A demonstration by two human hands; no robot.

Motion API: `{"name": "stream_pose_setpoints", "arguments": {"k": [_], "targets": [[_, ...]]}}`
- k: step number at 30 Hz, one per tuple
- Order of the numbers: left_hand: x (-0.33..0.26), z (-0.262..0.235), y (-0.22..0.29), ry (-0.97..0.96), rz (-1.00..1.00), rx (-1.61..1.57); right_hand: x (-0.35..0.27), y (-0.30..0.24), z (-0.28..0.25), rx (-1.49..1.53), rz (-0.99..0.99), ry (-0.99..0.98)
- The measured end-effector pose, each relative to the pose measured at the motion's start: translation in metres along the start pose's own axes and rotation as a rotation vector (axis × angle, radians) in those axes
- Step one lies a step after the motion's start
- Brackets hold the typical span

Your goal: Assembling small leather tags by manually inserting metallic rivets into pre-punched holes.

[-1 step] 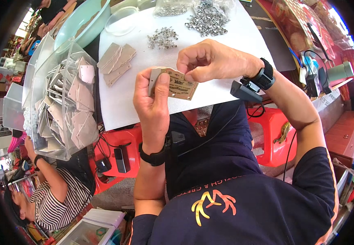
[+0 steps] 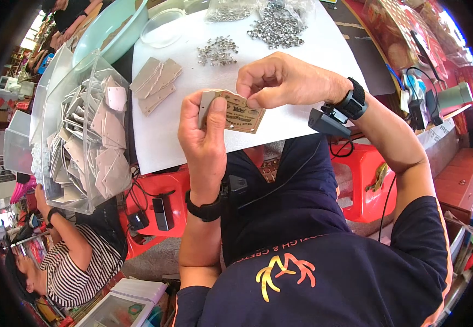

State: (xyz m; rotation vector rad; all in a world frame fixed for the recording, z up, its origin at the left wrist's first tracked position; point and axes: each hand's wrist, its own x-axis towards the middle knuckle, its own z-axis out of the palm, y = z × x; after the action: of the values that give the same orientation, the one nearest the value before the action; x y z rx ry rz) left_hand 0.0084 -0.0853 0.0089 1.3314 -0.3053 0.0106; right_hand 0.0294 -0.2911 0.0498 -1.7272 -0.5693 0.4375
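Observation:
My left hand (image 2: 206, 128) grips a tan printed card (image 2: 244, 115) with small holes near its edge, the thumb lying across its left side. A pale grey-beige card layer (image 2: 206, 103) shows at that side. Pinched together at the card's upper right is my right hand (image 2: 272, 84); whatever lies between its fingertips is hidden. Beyond my hands, small shiny metal fasteners (image 2: 217, 50) lie in a loose group on the white tabletop (image 2: 324, 60). A few blank beige cards (image 2: 156, 84) rest in an overlapping pile to the left.
A clear plastic bin (image 2: 86, 204) full of cards stands left. Behind it is a pale green basin (image 2: 86, 35). A larger heap of metal fasteners (image 2: 277, 27) lies at the far side. Red stools (image 2: 364, 182) stand below the table. Another person in a striped shirt (image 2: 78, 267) sits lower left.

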Motion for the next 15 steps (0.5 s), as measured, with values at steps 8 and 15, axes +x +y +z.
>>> {"name": "stream_pose_setpoints", "arguments": {"k": [8, 15], "targets": [[0.003, -0.004, -0.001, 0.004, -0.125, -0.227, -0.004, 0.0, 0.007, 0.077, 0.097, 0.143], [0.002, -0.01, -0.006, 0.018, -0.207, -0.379, -0.006, -0.002, 0.01, 0.021, 0.141, 0.125]]}}
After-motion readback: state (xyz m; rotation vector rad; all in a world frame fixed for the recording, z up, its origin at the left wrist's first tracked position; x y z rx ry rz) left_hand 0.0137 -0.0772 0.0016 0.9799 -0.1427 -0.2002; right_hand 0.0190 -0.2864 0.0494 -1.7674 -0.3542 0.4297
